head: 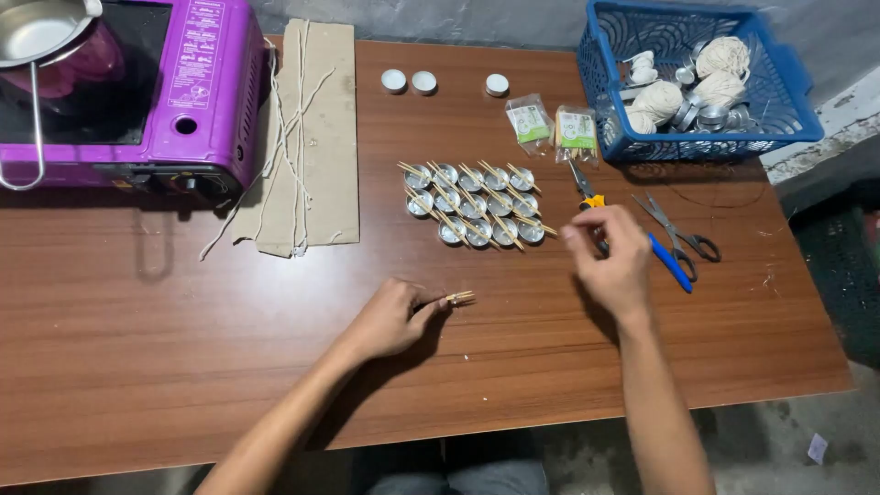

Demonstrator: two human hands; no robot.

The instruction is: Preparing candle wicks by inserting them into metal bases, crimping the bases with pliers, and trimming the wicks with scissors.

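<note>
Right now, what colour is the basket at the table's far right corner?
Blue. The basket has a lattice wall; the head view shows it best, holding balls of pale string.

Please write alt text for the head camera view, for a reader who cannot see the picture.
Seen from above, a person's left hand pinches a few small wooden sticks on a brown table, while the right hand hovers beside rows of small metal cups with sticks laid across them. A purple portable stove, cardboard with strings, scissors and a blue basket surround them.

Cups (472, 203) mid-table — basket (697, 78) behind, right
</note>
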